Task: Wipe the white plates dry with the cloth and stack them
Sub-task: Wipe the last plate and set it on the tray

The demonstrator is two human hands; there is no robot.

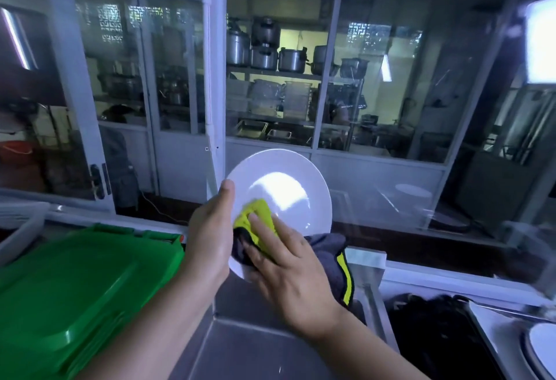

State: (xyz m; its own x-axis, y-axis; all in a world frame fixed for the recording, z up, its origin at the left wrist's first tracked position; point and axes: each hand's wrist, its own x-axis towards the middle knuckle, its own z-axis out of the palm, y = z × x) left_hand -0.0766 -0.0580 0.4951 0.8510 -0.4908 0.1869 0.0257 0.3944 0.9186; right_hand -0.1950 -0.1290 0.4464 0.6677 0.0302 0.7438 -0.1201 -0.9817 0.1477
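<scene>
A white plate point(288, 175) is held up, tilted toward me, above a steel sink. My left hand point(210, 238) grips its left rim, thumb on the face. A yellow and grey cloth point(258, 214) lies against the plate's lower left face, pressed there by my right hand point(288, 271) with fingers spread flat over it. The cloth's loose grey end point(334, 256) hangs down behind my right hand. Another white plate point(544, 346) shows partly at the bottom right edge.
A stack of green plastic lids or trays point(75, 289) fills the counter on the left. The steel sink basin point(240, 346) is below my arms. A dark bin point(433, 334) sits to the right. Glass partitions point(376, 94) stand ahead, with pots on shelves behind.
</scene>
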